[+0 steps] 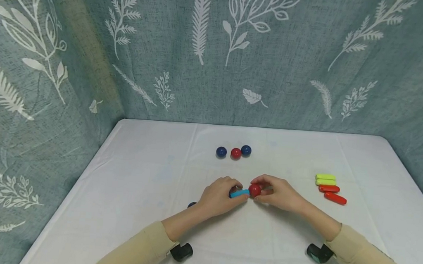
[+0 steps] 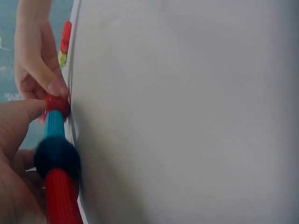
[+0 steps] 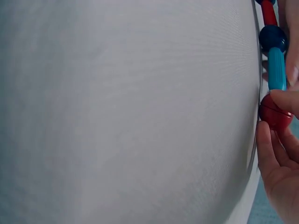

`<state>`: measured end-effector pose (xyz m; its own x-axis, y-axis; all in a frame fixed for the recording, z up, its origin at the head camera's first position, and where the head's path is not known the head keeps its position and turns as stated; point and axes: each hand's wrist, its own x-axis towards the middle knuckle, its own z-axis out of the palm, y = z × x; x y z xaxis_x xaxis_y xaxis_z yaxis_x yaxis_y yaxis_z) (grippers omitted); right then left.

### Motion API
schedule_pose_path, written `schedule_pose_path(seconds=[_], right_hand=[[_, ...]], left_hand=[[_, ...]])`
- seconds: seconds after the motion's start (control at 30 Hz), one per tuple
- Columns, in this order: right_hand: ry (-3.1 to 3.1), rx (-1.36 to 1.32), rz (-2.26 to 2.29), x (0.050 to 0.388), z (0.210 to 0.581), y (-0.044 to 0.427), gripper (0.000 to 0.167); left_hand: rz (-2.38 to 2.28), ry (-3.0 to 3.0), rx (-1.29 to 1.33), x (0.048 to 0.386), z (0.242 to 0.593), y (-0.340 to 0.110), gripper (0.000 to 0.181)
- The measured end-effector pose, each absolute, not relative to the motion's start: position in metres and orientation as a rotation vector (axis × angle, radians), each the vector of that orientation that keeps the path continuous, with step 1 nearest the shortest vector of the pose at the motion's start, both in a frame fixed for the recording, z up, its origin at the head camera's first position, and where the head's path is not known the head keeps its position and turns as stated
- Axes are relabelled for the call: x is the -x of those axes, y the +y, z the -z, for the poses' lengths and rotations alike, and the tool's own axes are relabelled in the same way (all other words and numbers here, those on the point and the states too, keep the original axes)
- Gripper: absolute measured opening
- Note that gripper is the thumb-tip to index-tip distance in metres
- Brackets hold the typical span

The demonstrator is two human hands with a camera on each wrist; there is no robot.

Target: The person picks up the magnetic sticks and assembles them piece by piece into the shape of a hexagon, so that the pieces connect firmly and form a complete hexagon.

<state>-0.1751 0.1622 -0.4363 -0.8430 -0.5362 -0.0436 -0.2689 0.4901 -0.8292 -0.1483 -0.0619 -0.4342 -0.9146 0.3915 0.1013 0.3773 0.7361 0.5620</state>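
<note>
Six balls and six sticks are in view, three balls and two sticks of them in one line at the hands. That line runs, from the right end, red ball (image 1: pixel 254 190), light-blue stick (image 1: pixel 239 193), dark blue ball (image 2: pixel 57 156), red stick (image 2: pixel 61 198), then a second dark blue ball (image 1: pixel 192 204), mostly hidden behind the left forearm in the head view. It sits over the middle of the white table (image 1: pixel 149 164).

Two hands work on it. The left hand (image 1: pixel 219 197) pinches the light-blue stick between thumb and fingers, beside the first dark blue ball. The right hand (image 1: pixel 279 193) pinches the red ball at the stick's end; whether the stick is seated in the ball, I cannot tell.

Three loose balls lie in a row farther back: one blue ball on the left (image 1: pixel 221 152), one red ball in the middle (image 1: pixel 236 153) and one blue ball on the right (image 1: pixel 246 150), the last two close together. Four loose sticks lie at the right: two yellow-green sticks (image 1: pixel 325 182) side by side, and two red sticks (image 1: pixel 335 198) nearer the person, the nearest one slanted. Two beige sleeves (image 1: pixel 137 246) cover the forearms.
</note>
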Motion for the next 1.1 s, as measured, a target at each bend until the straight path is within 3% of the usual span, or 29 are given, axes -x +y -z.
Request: schedule_pose_path(seconds=[0.23, 0.7, 1.1], right_hand=[[2.466, 0.686, 1.272, 0.175, 0.436, 0.171, 0.037], [2.945, 0.491, 1.060, 0.177, 0.419, 0.244, 0.025], [2.963, 0.244, 0.802, 0.196, 0.416, 0.284, 0.036]], left_hand=[[-0.876, 2.902, -0.593, 0.155, 0.435, -0.037, 0.047], [-0.835, 2.899, -0.622, 0.153, 0.441, -0.041, 0.044], [-0.875, 2.892, -0.601, 0.146, 0.440, -0.055, 0.043]])
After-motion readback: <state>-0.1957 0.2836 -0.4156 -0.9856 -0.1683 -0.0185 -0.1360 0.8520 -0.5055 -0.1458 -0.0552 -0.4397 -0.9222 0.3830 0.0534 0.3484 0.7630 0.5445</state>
